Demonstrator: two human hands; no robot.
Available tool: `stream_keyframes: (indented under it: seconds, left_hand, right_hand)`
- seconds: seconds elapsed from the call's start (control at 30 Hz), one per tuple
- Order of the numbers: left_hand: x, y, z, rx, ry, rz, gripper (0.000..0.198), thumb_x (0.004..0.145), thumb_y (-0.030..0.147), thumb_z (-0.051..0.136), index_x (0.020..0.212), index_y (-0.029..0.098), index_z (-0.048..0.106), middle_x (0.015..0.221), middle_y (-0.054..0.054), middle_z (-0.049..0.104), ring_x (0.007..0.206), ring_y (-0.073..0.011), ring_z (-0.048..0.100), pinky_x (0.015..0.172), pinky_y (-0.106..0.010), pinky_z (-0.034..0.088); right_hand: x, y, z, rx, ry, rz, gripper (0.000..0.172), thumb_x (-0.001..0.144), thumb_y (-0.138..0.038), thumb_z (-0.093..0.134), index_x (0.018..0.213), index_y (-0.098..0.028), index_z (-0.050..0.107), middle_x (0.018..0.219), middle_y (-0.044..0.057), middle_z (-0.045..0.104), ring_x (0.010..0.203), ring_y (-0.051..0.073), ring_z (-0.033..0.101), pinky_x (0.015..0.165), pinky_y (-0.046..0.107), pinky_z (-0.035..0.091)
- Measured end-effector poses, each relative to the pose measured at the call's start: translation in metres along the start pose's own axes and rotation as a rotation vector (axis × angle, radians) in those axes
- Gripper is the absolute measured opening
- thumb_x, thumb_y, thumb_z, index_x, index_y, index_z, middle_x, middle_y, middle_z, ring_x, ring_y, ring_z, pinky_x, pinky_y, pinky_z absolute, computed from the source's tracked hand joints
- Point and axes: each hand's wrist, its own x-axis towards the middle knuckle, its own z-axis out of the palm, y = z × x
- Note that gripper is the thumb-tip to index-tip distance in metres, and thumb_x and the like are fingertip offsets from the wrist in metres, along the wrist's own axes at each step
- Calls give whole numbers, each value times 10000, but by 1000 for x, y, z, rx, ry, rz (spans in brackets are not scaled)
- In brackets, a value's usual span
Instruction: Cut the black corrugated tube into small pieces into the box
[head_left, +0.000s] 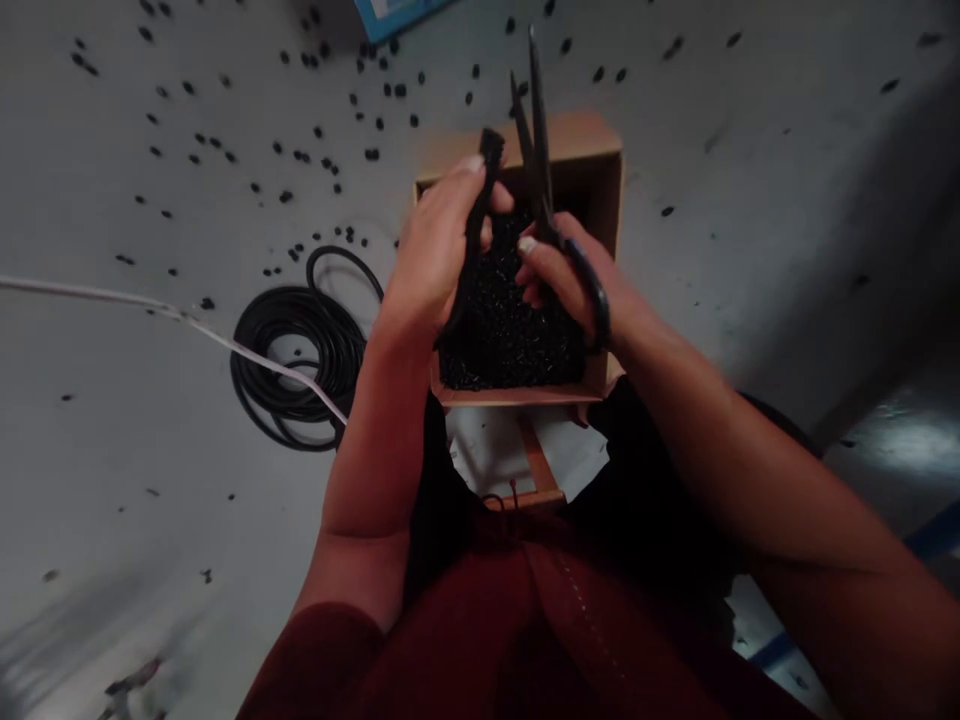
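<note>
- Near: a dark red sleeve (322,660) covers the upper left arm, and both forearms reach forward over the lap.
- The left hand (431,245) is closed around a length of black rubber cord (474,245), which hangs down toward the box. If that grip loosens, the cord could slip and drop.
- The right hand (559,280) is curled through the dark handles of the scissors (538,140), with the pointed blades parted and aimed upward, just beside the cord. A slip could bring those points into the left fingers.
- Just below both hands, a cardboard box (600,200) sits heaped with cut black pieces (510,320). Pieces could bounce over its low walls.
- White paper (502,450) lies on the near side of the box.
- To the left, a coil of black cord (292,365) lies on the floor (150,450), with a white cable (187,318) across it. Either could snag a moving arm or foot.
- Farther off, loose black pieces (300,155) are scattered across the floor and could be stepped on.
</note>
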Motion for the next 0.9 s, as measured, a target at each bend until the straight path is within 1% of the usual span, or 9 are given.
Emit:
stream_keyframes:
  seconds: [0.07, 0.1, 0.27, 0.33, 0.43, 0.57, 0.67, 0.77, 0.9]
  left_hand:
    - [7, -6, -6, -75, -46, 65, 249, 924, 277, 426, 879, 175, 649, 786, -20, 569, 620, -90, 481, 651, -237, 407]
    - [9, -7, -8, -48, -57, 88, 249, 923, 290, 428, 900, 183, 651, 802, -26, 586, 634, -97, 501, 653, -243, 419]
    - [11, -12, -7, 274, -103, 108, 278, 922, 349, 434, 1046, 244, 659, 880, -32, 645, 694, -114, 560, 661, -248, 455]
    - [9, -14, -4, 382, -149, 121, 306, 916, 352, 444, 1127, 249, 639, 872, -29, 644, 699, -116, 565, 670, -248, 456]
    - [8, -18, 1, 531, -218, 153, 362, 902, 336, 455, 1216, 231, 600, 915, -39, 631, 731, -127, 574, 721, -266, 465]
    - [6, -25, 8, 740, -269, 215, 439, 865, 269, 478, 1295, 208, 541, 1101, -73, 591, 938, -178, 577, 874, -322, 455]
    - [3, -29, 14, 879, -296, 235, 485, 859, 233, 457, 1343, 207, 489, 1174, -86, 575, 1109, -221, 527, 978, -374, 408]
    - [-3, -29, 19, 924, -356, 205, 526, 860, 233, 442, 1385, 199, 430, 1254, -101, 566, 1184, -256, 499, 1021, -421, 379]
    - [-7, -28, 22, 800, -422, 135, 574, 855, 289, 491, 1411, 214, 373, 1267, -84, 588, 1157, -260, 539, 997, -409, 409]
  right_hand:
    - [3, 2, -6, -86, 33, -42, 223, 856, -392, 580, 978, -228, 493, 782, -7, 574, 637, 140, 575, 599, 286, 499]
    - [4, 4, -8, -94, 47, -60, 252, 837, -404, 605, 992, -236, 498, 797, -9, 574, 666, 145, 582, 613, 287, 502]
    - [10, 3, -16, 8, 108, -72, 349, 786, -465, 647, 1017, -257, 487, 782, -12, 564, 718, 160, 597, 612, 278, 506]
    - [10, -2, -19, 54, 140, -63, 376, 765, -456, 669, 1021, -263, 473, 789, -13, 564, 707, 154, 596, 609, 272, 505]
    - [10, -11, -23, 126, 183, -59, 356, 763, -400, 673, 1009, -264, 456, 806, -13, 566, 682, 140, 578, 614, 269, 503]
    - [10, -15, -27, 188, 196, -65, 306, 780, -336, 649, 996, -259, 445, 799, -21, 566, 646, 130, 551, 619, 274, 498]
    - [11, -13, -27, 113, 219, -48, 267, 786, -305, 639, 981, -252, 465, 798, -18, 574, 644, 131, 540, 608, 269, 484]
    - [13, -8, -27, 56, 233, -60, 246, 772, -236, 640, 958, -242, 480, 773, -23, 578, 633, 124, 519, 611, 263, 470]
    - [16, -7, -35, 160, 230, -128, 274, 746, -156, 616, 972, -238, 483, 754, -35, 568, 574, 110, 510, 569, 263, 456]
